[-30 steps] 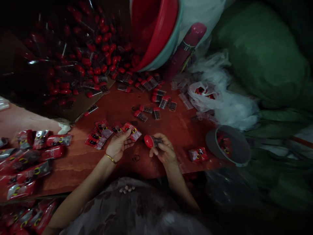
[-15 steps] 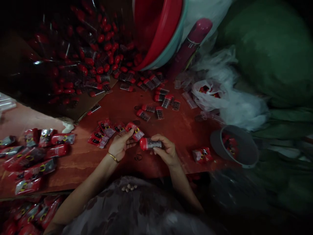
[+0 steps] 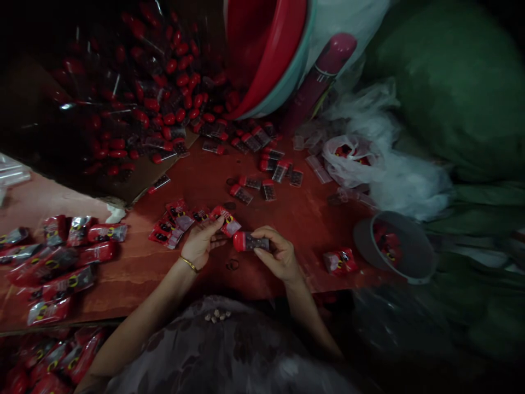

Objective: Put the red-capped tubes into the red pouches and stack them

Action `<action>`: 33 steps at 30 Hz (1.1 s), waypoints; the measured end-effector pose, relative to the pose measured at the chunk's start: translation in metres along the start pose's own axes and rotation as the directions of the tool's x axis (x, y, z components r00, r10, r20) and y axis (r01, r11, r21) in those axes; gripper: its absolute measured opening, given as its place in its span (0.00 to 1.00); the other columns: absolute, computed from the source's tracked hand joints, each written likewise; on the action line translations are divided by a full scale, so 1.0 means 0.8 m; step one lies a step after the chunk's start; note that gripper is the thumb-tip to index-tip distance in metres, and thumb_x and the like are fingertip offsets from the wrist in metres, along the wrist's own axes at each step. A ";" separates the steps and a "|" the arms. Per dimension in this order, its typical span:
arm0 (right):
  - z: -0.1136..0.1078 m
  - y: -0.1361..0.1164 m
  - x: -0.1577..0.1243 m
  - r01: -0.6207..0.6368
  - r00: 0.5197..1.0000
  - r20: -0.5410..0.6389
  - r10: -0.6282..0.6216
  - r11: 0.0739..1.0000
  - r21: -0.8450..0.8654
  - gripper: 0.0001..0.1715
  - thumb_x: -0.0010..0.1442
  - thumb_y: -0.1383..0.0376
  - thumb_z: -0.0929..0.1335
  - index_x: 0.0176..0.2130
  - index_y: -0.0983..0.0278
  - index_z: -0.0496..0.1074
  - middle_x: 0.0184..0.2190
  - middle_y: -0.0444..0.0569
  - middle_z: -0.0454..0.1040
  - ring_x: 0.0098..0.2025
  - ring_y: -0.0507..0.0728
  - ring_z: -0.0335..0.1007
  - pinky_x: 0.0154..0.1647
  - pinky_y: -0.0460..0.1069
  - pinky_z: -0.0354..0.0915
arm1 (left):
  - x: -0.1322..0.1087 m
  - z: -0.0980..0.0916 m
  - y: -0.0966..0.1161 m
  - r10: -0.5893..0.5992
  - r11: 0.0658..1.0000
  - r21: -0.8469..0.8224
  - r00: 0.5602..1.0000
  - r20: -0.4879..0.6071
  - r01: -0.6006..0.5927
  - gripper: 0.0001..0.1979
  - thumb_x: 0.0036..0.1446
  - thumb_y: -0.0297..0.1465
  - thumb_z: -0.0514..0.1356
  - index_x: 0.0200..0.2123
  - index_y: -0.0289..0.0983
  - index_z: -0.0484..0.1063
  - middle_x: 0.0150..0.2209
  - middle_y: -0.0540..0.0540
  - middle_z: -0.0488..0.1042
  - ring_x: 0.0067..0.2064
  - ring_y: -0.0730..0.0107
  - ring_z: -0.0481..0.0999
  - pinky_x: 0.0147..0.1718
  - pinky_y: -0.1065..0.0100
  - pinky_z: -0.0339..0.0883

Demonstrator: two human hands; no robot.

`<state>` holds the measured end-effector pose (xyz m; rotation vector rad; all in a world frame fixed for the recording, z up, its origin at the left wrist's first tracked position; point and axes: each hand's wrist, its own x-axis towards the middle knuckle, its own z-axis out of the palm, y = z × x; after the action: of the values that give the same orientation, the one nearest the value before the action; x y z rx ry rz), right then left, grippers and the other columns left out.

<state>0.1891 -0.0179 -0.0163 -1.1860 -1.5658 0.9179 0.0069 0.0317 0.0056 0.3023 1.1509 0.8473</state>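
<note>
My right hand (image 3: 279,256) is closed round a small clear vial with a red cap (image 3: 248,242), held level with the cap pointing left. My left hand (image 3: 202,243), with a gold bangle on the wrist, pinches a red foil sachet (image 3: 226,220) just left of the vial's cap. A few more red sachets (image 3: 170,223) lie fanned on the reddish wooden table (image 3: 295,213) beside that hand.
Loose red-capped vials (image 3: 262,164) are scattered at mid-table, with a big heap (image 3: 156,104) behind. Tilted red basin (image 3: 262,49) at the back. Grey bowl (image 3: 400,249) with sachets and one sachet (image 3: 339,260) at right. White plastic bag (image 3: 361,158). Filled packets (image 3: 61,257) at left.
My right hand has turned the vial from cap-up to lying level and brought its cap close to the sachet in my left hand. The view has shifted slightly.
</note>
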 end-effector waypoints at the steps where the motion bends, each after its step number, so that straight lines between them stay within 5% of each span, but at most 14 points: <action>1: 0.000 -0.001 0.000 -0.002 1.000 0.002 0.002 1.000 -0.006 0.12 0.52 0.66 0.66 0.39 0.61 0.69 0.35 0.48 0.70 0.37 0.56 0.67 0.38 0.51 0.63 | 0.000 0.000 0.000 0.000 1.000 0.001 1.000 -0.002 0.000 0.19 0.29 0.38 0.72 0.25 0.35 0.72 0.23 0.50 0.75 0.24 0.71 0.73 0.27 0.70 0.66; 12: 0.000 0.000 -0.001 0.052 0.999 -0.016 -0.052 0.999 -0.004 0.12 0.53 0.68 0.66 0.40 0.61 0.68 0.35 0.48 0.70 0.37 0.55 0.66 0.38 0.51 0.63 | 0.005 -0.005 -0.006 0.139 0.986 0.093 0.990 0.003 -0.138 0.20 0.31 0.41 0.70 0.27 0.35 0.74 0.24 0.50 0.76 0.25 0.75 0.73 0.25 0.74 0.65; 23: 0.002 -0.001 -0.002 0.096 0.995 -0.014 -0.097 0.995 -0.022 0.13 0.53 0.70 0.67 0.41 0.61 0.69 0.36 0.48 0.69 0.37 0.55 0.67 0.38 0.50 0.64 | 0.000 0.000 -0.007 0.161 0.981 0.102 0.987 0.024 -0.162 0.19 0.29 0.42 0.71 0.21 0.33 0.74 0.22 0.49 0.75 0.25 0.75 0.73 0.28 0.72 0.66; 33: 0.000 -0.003 -0.006 0.079 0.996 -0.042 -0.081 0.996 -0.048 0.13 0.53 0.68 0.67 0.41 0.61 0.69 0.35 0.48 0.69 0.38 0.55 0.67 0.38 0.51 0.64 | 0.001 -0.005 0.001 0.135 0.984 0.110 0.990 0.036 -0.138 0.19 0.33 0.43 0.69 0.25 0.34 0.76 0.24 0.48 0.75 0.26 0.73 0.73 0.28 0.70 0.66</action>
<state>0.1893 -0.0233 -0.0155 -1.1591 -1.5947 0.8019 0.0029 0.0322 0.0036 0.4892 1.1638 0.8968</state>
